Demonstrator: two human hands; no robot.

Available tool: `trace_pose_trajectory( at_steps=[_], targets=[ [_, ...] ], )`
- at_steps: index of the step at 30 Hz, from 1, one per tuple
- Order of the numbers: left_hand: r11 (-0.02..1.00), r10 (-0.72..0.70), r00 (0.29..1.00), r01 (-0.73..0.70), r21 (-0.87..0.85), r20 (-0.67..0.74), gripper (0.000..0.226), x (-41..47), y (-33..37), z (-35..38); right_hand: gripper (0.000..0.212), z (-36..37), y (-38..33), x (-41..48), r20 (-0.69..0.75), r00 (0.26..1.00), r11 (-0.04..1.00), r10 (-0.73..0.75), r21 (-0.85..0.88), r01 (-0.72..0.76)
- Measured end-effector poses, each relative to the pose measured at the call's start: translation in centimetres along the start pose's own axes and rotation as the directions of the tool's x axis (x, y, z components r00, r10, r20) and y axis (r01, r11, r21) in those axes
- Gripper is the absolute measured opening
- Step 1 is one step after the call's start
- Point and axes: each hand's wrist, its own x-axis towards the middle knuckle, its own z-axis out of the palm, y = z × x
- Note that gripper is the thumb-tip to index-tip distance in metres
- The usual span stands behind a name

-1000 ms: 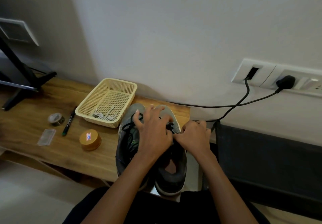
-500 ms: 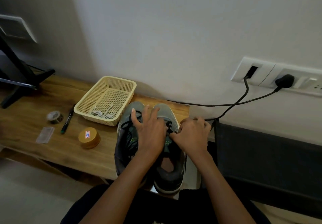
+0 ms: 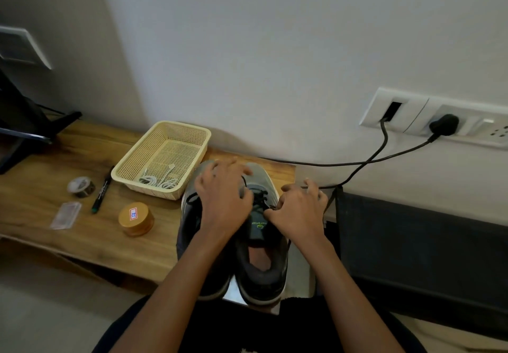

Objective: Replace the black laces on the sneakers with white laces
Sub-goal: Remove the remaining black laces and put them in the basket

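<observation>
A wooden desk against the wall carries a pair of grey sneakers, toes to the wall and heels overhanging the near edge, just beside a cream basket holding the coiled white laces. The person's left hand spreads a wide grip over the toes, while the right hand touches the black lace threaded in the right-hand shoe; whether that grip has closed cannot be told. A hard tug against a snagged eyelet could drag the overhanging shoe off the desk.

The sneaker tongue reads partly "NITWEAR"; the sticker on the wooden tub bears blue digits, perhaps "32".
</observation>
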Motion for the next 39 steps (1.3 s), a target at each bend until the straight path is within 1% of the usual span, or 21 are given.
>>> trace_pose_trajectory(
  at_steps=[2, 4, 6, 8, 12, 14, 15, 17, 18, 19, 20, 22, 23, 25, 26, 28, 30, 32, 34, 37, 39],
  targets=[
    [0.986, 0.061, 0.99, -0.08, 0.148, 0.127, 0.021, -0.7, 0.6, 0.4, 0.033, 0.0, 0.1, 0.1, 0.007, 1.0, 1.0, -0.002, 0.016, 0.001],
    [0.95, 0.074, 0.976, -0.132, 0.284, 0.206, 0.019, -1.2, 0.9, 0.7, 0.032, 0.1, 0.1, 0.1, 0.015, 1.0, 0.999, 0.003, 0.046, -0.003],
    [0.928, 0.056, 0.973, -0.133, 0.347, 0.223, 0.017, -1.3, 1.0, 0.8, 0.032, 0.2, 0.2, 0.2, 0.019, 1.0, 0.997, 0.006, 0.076, -0.007],
    [0.931, 0.044, 0.976, -0.118, 0.346, 0.215, 0.014, -1.2, 1.1, 0.8, 0.032, 0.3, 0.3, 0.2, 0.005, 1.0, 0.997, 0.011, 0.075, -0.012],
    [0.948, 0.015, 0.991, -0.057, 0.312, 0.134, 0.015, -1.1, 1.1, 0.9, 0.031, 0.5, 0.7, 0.1, -0.037, 0.999, 0.999, 0.024, 0.045, -0.022],
    [0.966, -0.029, 0.999, 0.022, 0.258, 0.023, 0.015, -0.8, 0.7, 0.7, 0.03, 0.3, 0.9, 0.1, -0.042, 0.999, 0.999, 0.031, 0.039, -0.029],
    [0.977, -0.073, 0.996, 0.082, 0.198, -0.053, 0.014, -0.5, 0.3, 0.4, 0.03, 0.3, 1.0, 0.2, -0.039, 0.999, 0.999, 0.034, 0.042, -0.032],
    [0.974, -0.217, 0.959, 0.224, 0.024, -0.18, 0.006, 0.1, -0.5, -0.4, 0.03, 0.2, 1.1, 0.2, -0.034, 0.999, 0.998, 0.032, 0.057, -0.03],
    [0.956, -0.294, 0.931, 0.286, -0.066, -0.217, 0.004, 0.3, -0.8, -0.8, 0.03, 0.2, 1.1, 0.2, -0.032, 0.999, 0.997, 0.028, 0.069, -0.026],
    [0.936, -0.349, 0.905, 0.327, -0.128, -0.243, 0.003, 0.4, -1.0, -1.1, 0.03, 0.2, 1.2, 0.3, -0.03, 0.999, 0.996, 0.025, 0.081, -0.022],
    [0.926, -0.375, 0.888, 0.343, -0.159, -0.265, 0.002, 0.5, -1.2, -1.3, 0.029, 0.3, 1.1, 0.3, -0.025, 0.999, 0.996, 0.022, 0.092, -0.02],
    [0.931, -0.354, 0.89, 0.305, -0.202, -0.287, 0.008, 0.3, -1.2, -1.3, 0.029, 0.3, 1.1, 0.4, -0.006, 1.0, 0.993, 0.022, 0.116, -0.021],
    [0.94, -0.313, 0.91, 0.255, -0.226, -0.272, 0.015, 0.2, -0.9, -1.4, 0.029, 0.4, 1.1, 0.5, 0.005, 1.0, 0.99, 0.025, 0.139, -0.025],
    [0.968, -0.167, 0.969, 0.127, -0.215, -0.18, 0.027, 0.0, -0.1, -1.0, 0.028, 0.5, 1.2, 0.6, 0.023, 0.999, 0.976, 0.041, 0.214, -0.045],
    [0.986, -0.08, 0.991, 0.063, -0.156, -0.105, 0.027, -0.2, 0.3, -0.7, 0.028, 0.6, 1.3, 0.6, 0.032, 0.998, 0.967, 0.049, 0.25, -0.056],
    [0.997, 0.048, 0.996, -0.052, 0.05, 0.073, 0.018, -0.8, 1.1, 0.1, 0.029, 0.6, 1.4, 0.7, 0.039, 0.997, 0.957, 0.06, 0.282, -0.068],
    [0.964, 0.076, 0.976, -0.123, 0.236, 0.202, 0.018, -1.2, 1.4, 0.7, 0.029, 0.6, 1.4, 0.7, 0.035, 0.998, 0.956, 0.057, 0.286, -0.065],
    [0.942, 0.045, 0.97, -0.121, 0.314, 0.238, 0.021, -1.3, 1.3, 1.0, 0.029, 0.7, 1.3, 0.7, 0.033, 0.998, 0.955, 0.054, 0.29, -0.061],
    [0.938, 0.027, 0.972, -0.106, 0.331, 0.235, 0.021, -1.2, 1.2, 1.1, 0.029, 0.8, 1.1, 0.7, 0.023, 0.998, 0.96, 0.056, 0.273, -0.06],
    [0.959, -0.006, 0.984, -0.045, 0.28, 0.177, 0.015, -1.3, 1.3, 1.1, 0.03, 0.9, 1.1, 0.7, -0.007, 0.997, 0.975, 0.079, 0.209, -0.076],
    [0.979, -0.045, 0.994, 0.025, 0.202, 0.097, 0.009, -1.2, 1.2, 0.9, 0.029, 1.0, 1.2, 0.6, -0.019, 0.996, 0.979, 0.087, 0.185, -0.082]
  ],
)
